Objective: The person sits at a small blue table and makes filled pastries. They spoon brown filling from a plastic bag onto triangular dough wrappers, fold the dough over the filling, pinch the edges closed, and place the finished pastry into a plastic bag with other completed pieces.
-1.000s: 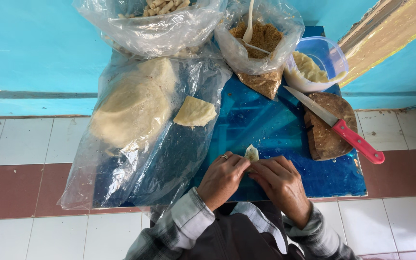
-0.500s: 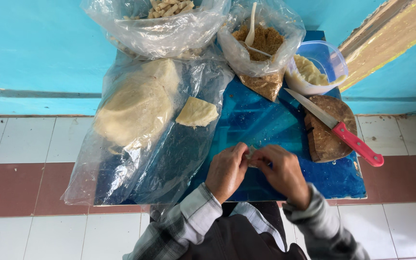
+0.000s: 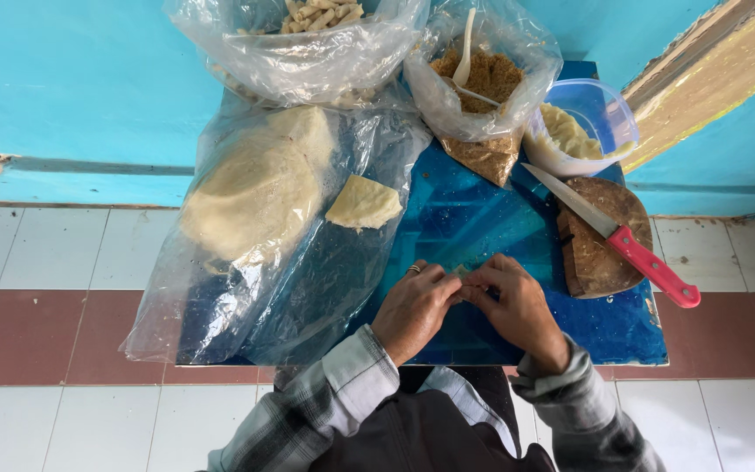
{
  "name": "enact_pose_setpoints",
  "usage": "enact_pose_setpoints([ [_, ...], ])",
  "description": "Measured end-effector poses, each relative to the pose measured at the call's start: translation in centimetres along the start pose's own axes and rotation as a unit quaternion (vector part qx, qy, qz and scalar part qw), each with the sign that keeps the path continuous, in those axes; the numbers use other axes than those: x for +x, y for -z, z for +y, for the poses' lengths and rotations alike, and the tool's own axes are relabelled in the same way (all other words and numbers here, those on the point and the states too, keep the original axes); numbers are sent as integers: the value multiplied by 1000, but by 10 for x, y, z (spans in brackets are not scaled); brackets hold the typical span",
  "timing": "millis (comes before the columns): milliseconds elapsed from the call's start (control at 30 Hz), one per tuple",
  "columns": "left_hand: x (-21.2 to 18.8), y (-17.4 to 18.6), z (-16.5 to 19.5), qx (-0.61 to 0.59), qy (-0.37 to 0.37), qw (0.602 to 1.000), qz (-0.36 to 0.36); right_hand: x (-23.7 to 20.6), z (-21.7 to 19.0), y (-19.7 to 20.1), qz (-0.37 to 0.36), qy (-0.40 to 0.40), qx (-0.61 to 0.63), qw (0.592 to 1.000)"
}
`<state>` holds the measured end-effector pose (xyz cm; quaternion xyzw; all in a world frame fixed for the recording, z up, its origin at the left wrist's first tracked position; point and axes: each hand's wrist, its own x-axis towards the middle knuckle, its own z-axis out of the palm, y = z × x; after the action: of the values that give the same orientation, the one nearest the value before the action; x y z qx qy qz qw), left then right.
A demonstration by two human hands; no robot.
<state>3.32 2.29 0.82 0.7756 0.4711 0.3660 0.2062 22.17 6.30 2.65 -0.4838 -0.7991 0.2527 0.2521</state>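
Observation:
My left hand (image 3: 414, 308) and my right hand (image 3: 516, 306) meet fingertip to fingertip over the blue table top (image 3: 482, 227), pinching a small pale piece of wrapper (image 3: 460, 273) between them; most of it is hidden by my fingers. A ring sits on a left finger. To the left lies a clear plastic bag with a round stack of pale wrappers (image 3: 255, 188), and a cut wrapper piece (image 3: 363, 204) rests on the plastic. Behind my hands stands a bag of brown crumbly filling (image 3: 489, 79) with a white spoon (image 3: 466, 48) in it.
A red-handled knife (image 3: 618, 236) lies across a round wooden board (image 3: 600, 240) at the right. A clear tub of pale paste (image 3: 583, 131) stands behind it. A bag of rolled pieces (image 3: 308, 35) sits at the back left. White and red floor tiles surround the table.
The pale wrapper piece stood up between my fingers a second ago; now my hands have closed together over it and it hardly shows. The view has drifted slightly.

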Motion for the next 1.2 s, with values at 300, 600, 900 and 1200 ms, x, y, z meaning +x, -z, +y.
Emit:
enact_pose_setpoints([
  [300,18,-15,-22,38,69,997,-22,-24,-20,-1,120,149,-161,968],
  [600,7,-1,-11,-17,-11,999,26,-6,-15,2,113,101,-111,982],
  [900,17,-5,-10,80,21,996,-19,-15,-18,-5,149,171,-165,960],
  [1200,14,6,-8,27,-14,1000,2,-8,-18,-5,131,112,-165,971],
])
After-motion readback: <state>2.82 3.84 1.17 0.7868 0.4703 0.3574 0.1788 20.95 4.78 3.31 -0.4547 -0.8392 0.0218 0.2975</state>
